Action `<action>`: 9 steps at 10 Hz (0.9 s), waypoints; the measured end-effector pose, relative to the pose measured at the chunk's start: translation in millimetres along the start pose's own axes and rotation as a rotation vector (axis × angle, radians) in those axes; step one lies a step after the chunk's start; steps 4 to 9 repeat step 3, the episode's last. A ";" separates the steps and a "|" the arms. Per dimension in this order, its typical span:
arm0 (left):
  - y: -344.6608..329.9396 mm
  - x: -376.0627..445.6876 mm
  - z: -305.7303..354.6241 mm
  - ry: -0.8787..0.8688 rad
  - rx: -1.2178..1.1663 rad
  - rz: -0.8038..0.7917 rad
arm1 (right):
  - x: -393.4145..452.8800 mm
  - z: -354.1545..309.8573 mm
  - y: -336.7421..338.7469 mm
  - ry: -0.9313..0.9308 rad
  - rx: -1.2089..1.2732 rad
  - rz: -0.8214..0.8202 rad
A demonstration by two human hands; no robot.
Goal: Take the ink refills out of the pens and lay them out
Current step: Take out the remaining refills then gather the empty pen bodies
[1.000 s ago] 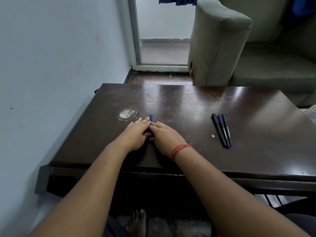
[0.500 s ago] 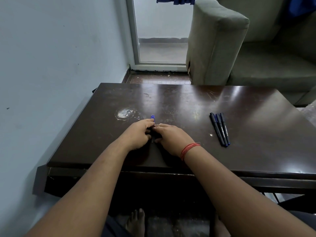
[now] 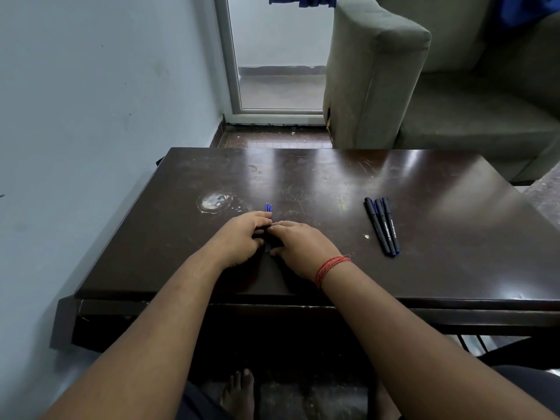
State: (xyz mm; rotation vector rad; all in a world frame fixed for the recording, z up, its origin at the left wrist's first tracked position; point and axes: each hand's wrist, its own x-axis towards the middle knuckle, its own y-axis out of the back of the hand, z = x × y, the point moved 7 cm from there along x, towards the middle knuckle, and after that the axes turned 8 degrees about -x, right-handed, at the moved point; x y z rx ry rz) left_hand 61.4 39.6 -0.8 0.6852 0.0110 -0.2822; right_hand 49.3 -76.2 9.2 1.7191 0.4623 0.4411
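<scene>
Both hands meet near the middle of the dark wooden table [image 3: 424,268], toward its left half. The left hand [image 3: 242,237] lies knuckles up with its fingers curled inward, and the right hand [image 3: 300,245] faces it, fingertips almost touching the left's. Between them sits something thin and dark, mostly covered by the fingers; both hands seem to pinch it, but how firmly each grips cannot be told from this view. Just beyond the left hand's fingertips, the blue ends of the refills [image 3: 268,207] stick out toward the far edge of the table, close together and pointing away from the person. How many there are is too small to count.

A red thread [image 3: 331,266] is wound around the right wrist.

Well to the right of the hands, three pens [image 3: 382,226] lie side by side on the table, touching one another, dark-bodied with blue at the near ends, angled slightly from far-left to near-right. A pale round stain [image 3: 213,201] marks the tabletop just left of the refills. Behind the table stands a grey-green sofa [image 3: 394,71], and a pale blue wall [image 3: 91,116] runs along the left.
</scene>
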 end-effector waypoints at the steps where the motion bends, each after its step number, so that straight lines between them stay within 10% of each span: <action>1: 0.2 -3.4 1.3 -0.018 0.027 0.009 | -1.4 -0.9 0.6 0.002 0.008 -0.010; 9: 1.0 -12.0 10.3 -0.106 0.065 0.096 | -18.9 8.5 15.5 -0.084 0.082 0.101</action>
